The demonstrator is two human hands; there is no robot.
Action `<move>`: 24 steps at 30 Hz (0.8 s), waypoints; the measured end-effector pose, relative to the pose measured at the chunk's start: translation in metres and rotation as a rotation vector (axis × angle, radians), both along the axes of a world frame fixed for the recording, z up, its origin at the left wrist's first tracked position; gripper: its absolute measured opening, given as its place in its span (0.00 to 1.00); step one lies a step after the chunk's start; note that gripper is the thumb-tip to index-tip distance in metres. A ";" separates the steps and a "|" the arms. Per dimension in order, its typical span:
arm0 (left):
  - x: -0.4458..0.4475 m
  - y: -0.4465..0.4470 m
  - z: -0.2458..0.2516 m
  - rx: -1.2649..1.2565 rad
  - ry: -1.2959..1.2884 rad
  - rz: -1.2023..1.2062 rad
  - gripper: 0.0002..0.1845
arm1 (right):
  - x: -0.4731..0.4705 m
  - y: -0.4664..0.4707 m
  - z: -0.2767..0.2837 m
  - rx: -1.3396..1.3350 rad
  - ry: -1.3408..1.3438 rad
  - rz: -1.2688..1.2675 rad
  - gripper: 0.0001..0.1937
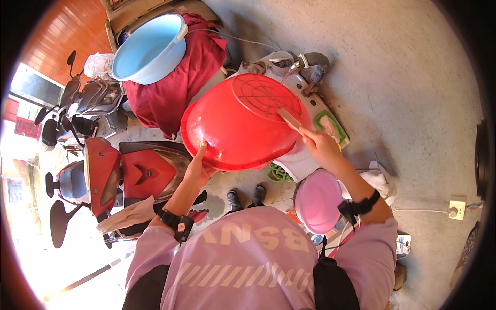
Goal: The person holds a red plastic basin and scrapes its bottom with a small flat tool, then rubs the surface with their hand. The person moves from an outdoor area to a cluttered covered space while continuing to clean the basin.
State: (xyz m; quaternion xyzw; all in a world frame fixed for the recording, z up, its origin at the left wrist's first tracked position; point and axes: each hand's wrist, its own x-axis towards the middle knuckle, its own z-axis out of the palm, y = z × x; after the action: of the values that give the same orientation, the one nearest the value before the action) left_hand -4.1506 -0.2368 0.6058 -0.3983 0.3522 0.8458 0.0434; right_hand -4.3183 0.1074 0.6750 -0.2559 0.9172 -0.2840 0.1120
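Observation:
A red plastic basin [240,128] is tilted on its side over a white sink [302,164], with the ringed underside facing up and away from me. My left hand [198,168] grips its rim at the near left, thumb on the outer wall. In my right hand [323,147] is a flat, light-brown brush or scrubber [290,119], held against the edge of the basin's base. Its working side is hidden. Beyond the basin, a metal tap [300,62] stands at the sink's corner. A green soap dish [331,126] lies on the sink's right ledge.
A light-blue basin [151,48] rests on a dark red cloth [174,93] at the far left. Red scooters [145,172] stand on the left. A pink basin [317,201] is below my right forearm, near a coiled green hose [279,173]. A socket [457,208] is on the right wall.

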 end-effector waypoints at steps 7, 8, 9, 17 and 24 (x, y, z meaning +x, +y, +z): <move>0.001 -0.002 -0.002 0.020 0.064 -0.024 0.33 | -0.048 -0.057 -0.037 -0.059 0.035 -0.042 0.16; 0.001 -0.002 -0.001 0.009 0.049 -0.021 0.33 | -0.053 -0.063 -0.039 -0.011 0.056 -0.033 0.16; 0.001 -0.003 0.000 -0.004 0.032 -0.018 0.33 | -0.055 -0.061 -0.036 -0.043 0.019 -0.033 0.16; 0.001 -0.005 0.000 -0.027 -0.029 0.017 0.35 | -0.018 0.006 -0.007 -0.077 -0.177 0.030 0.18; 0.000 0.001 0.004 -0.052 -0.027 -0.003 0.37 | -0.058 -0.044 -0.046 -0.149 -0.059 -0.056 0.17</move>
State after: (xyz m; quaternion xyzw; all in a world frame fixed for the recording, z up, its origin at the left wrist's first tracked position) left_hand -4.1504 -0.2354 0.6096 -0.4101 0.3742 0.8309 0.0389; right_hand -4.3764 0.0631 0.6288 -0.2293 0.8966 -0.3620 0.1114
